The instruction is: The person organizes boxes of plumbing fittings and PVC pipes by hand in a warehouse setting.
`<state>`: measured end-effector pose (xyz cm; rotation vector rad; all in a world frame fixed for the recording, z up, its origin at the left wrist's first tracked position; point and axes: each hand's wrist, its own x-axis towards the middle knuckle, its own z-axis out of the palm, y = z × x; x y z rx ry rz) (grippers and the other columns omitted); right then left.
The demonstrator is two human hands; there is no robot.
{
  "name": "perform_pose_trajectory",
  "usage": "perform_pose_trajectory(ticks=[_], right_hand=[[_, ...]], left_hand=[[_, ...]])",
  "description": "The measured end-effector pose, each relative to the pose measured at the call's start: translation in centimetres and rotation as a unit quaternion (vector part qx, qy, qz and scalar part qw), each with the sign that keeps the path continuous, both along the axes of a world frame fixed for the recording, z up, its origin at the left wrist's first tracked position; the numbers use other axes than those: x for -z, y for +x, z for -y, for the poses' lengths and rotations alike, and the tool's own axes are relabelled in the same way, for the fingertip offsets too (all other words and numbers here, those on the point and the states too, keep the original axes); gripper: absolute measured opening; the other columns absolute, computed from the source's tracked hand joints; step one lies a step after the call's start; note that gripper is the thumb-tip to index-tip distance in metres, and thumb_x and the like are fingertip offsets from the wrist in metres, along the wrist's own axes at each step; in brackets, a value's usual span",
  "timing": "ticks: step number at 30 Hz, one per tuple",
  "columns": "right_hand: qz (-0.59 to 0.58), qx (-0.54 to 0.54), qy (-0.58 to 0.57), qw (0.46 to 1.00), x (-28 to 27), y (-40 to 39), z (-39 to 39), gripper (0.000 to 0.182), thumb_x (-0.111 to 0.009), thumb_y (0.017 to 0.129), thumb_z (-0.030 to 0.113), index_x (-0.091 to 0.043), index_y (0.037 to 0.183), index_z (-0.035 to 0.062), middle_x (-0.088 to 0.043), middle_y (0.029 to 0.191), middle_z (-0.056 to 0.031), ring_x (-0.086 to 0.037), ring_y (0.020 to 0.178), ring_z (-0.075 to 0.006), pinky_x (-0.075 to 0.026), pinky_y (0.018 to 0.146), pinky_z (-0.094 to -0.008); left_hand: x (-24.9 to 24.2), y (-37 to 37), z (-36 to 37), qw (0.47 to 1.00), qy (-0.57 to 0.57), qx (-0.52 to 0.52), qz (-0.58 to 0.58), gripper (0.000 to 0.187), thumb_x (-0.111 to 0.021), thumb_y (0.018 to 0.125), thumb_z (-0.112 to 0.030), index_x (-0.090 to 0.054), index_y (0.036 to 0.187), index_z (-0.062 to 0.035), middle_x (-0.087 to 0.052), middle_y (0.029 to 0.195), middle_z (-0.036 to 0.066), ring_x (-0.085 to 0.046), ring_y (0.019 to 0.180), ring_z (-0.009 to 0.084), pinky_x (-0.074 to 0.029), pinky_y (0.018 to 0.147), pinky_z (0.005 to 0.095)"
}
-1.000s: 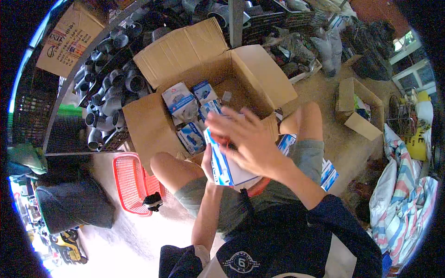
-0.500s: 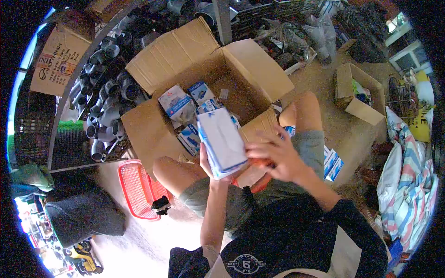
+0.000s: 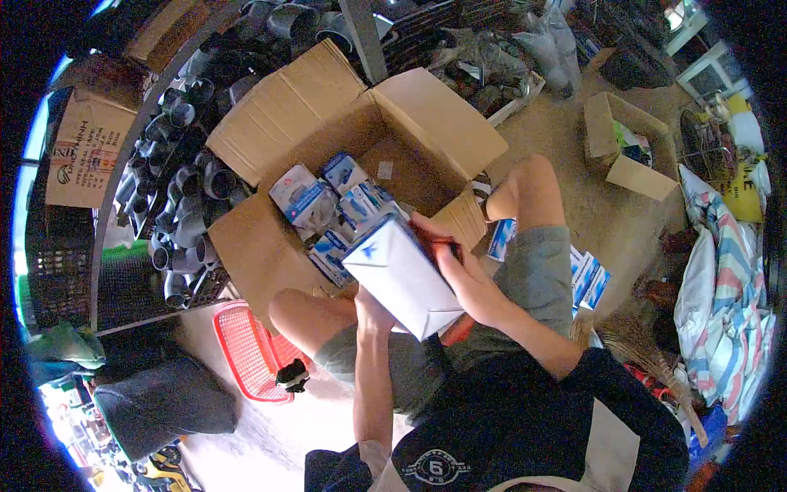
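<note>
A small white-and-blue box (image 3: 406, 280) is held in front of me, its plain white face turned up and tilted. From below and the left, my left hand (image 3: 375, 312) supports it, the fingers mostly hidden beneath. My right hand (image 3: 469, 283) grips its right side, fingers wrapped over the far edge. Behind it stands an open large cardboard carton (image 3: 443, 107), with several blue-and-white printed boxes (image 3: 305, 199) inside its left part. Something orange (image 3: 457, 331) shows partly in my lap, under the held box.
Beside my left knee lies a red plastic basket (image 3: 246, 348). Grey pipe fittings (image 3: 193, 184) are heaped at the left. More blue-and-white boxes (image 3: 589, 279) lie at my right thigh. A smaller open carton (image 3: 627, 148) and a striped sheet (image 3: 725, 287) are farther right.
My right hand has come in and taken hold of the box's right side. The box has turned, its near end swinging to the right. The view has shifted slightly.
</note>
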<state>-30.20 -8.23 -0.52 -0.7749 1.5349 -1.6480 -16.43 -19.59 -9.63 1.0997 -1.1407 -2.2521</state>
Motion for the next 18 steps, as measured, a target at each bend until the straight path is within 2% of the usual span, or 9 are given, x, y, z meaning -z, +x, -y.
perform_pose_trajectory(ticks=[2, 4, 6, 7, 11, 14, 16, 17, 18], right_hand=[[-0.145, -0.042, -0.013, 0.989, -0.4, -0.4, 0.6, 0.051, -0.050, 0.100, 0.034, -0.043, 0.144, 0.0087, -0.041, 0.149, -0.0119, -0.037, 0.138, -0.0291, -0.024, 0.115, -0.0433], [-0.330, -0.098, 0.043, 0.938, -2.2, -0.3, 1.4, 0.057, -0.057, 0.096, 0.034, -0.041, 0.146, 0.0106, -0.038, 0.153, -0.0123, -0.032, 0.142, -0.0313, -0.021, 0.116, -0.0488], [-0.498, -0.145, 0.029, 0.854, -2.8, 0.9, 2.0, 0.067, -0.068, 0.085, 0.033, -0.044, 0.146, 0.0194, -0.037, 0.154, -0.0056, -0.030, 0.143, -0.0325, -0.019, 0.114, -0.0568], [-0.523, -0.157, 0.001, 0.838, -3.0, 1.3, 2.4, 0.073, -0.073, 0.078, 0.033, -0.045, 0.144, 0.0257, -0.038, 0.153, 0.0015, -0.030, 0.143, -0.0279, -0.022, 0.112, -0.0578], [-0.606, -0.203, -0.084, 0.764, -3.2, 0.6, 4.9, 0.068, -0.072, 0.079, 0.037, -0.047, 0.141, 0.0279, -0.042, 0.150, 0.0020, -0.034, 0.141, -0.0280, -0.028, 0.112, -0.0546], [-0.548, -0.133, -0.023, 0.825, -1.9, -0.7, 6.7, 0.061, -0.068, 0.084, 0.039, -0.047, 0.141, 0.0295, -0.046, 0.146, -0.0019, -0.037, 0.138, -0.0315, -0.029, 0.112, -0.0526], [-0.526, -0.057, 0.040, 0.848, -2.0, -1.2, 7.3, 0.055, -0.067, 0.087, 0.031, -0.049, 0.138, 0.0204, -0.048, 0.143, -0.0092, -0.042, 0.133, -0.0377, -0.033, 0.111, -0.0516], [-0.500, -0.020, 0.059, 0.864, -1.1, -1.1, 7.1, 0.054, -0.067, 0.087, 0.029, -0.049, 0.138, 0.0178, -0.048, 0.142, -0.0110, -0.043, 0.132, -0.0391, -0.035, 0.110, -0.0510], [-0.473, 0.015, 0.078, 0.878, -1.1, -0.8, 6.9, 0.054, -0.066, 0.088, 0.027, -0.049, 0.137, 0.0152, -0.049, 0.141, -0.0128, -0.044, 0.130, -0.0406, -0.036, 0.109, -0.0505]], left_hand=[[0.4, 0.1, 0.5, 0.953, 0.083, 0.003, -0.290, 0.069, -0.044, 0.097, -0.051, -0.035, 0.145, -0.0021, -0.053, 0.137, 0.018, -0.057, 0.120, 0.0323, -0.048, 0.102, 0.0457], [-0.8, -0.9, 0.6, 0.866, 0.205, 0.015, -0.456, 0.081, -0.044, 0.091, -0.063, -0.033, 0.149, -0.0077, -0.046, 0.146, 0.014, -0.049, 0.130, 0.0318, -0.041, 0.109, 0.0470], [-0.7, -1.3, 0.8, 0.862, 0.213, -0.029, -0.458, 0.079, -0.042, 0.092, -0.062, -0.034, 0.149, -0.0081, -0.045, 0.146, 0.014, -0.049, 0.130, 0.0316, -0.040, 0.109, 0.0472], [-0.3, -1.2, 1.0, 0.878, 0.199, -0.062, -0.431, 0.078, -0.040, 0.093, -0.062, -0.034, 0.149, -0.0082, -0.045, 0.147, 0.014, -0.049, 0.130, 0.0314, -0.040, 0.109, 0.0473], [-0.1, -0.3, 1.6, 0.892, 0.161, -0.118, -0.407, 0.074, -0.035, 0.095, -0.060, -0.036, 0.148, -0.0088, -0.044, 0.147, 0.013, -0.049, 0.130, 0.0310, -0.039, 0.109, 0.0476], [0.1, -0.1, 1.2, 0.885, 0.145, -0.147, -0.417, 0.071, -0.031, 0.096, -0.059, -0.037, 0.148, -0.0093, -0.043, 0.147, 0.013, -0.048, 0.129, 0.0307, -0.039, 0.110, 0.0478], [0.4, 0.1, 0.9, 0.879, 0.137, -0.119, -0.442, 0.070, -0.029, 0.098, -0.058, -0.038, 0.147, -0.0096, -0.043, 0.148, 0.013, -0.048, 0.129, 0.0305, -0.038, 0.110, 0.0480], [0.9, 0.1, 0.9, 0.877, 0.115, -0.056, -0.463, 0.069, -0.030, 0.097, -0.058, -0.040, 0.146, -0.0101, -0.047, 0.145, 0.013, -0.049, 0.128, 0.0295, -0.038, 0.110, 0.0464], [0.4, 0.1, 0.5, 0.901, 0.131, -0.087, -0.405, 0.070, -0.032, 0.096, -0.058, -0.041, 0.146, -0.0095, -0.049, 0.141, 0.013, -0.049, 0.128, 0.0295, -0.039, 0.109, 0.0455]])
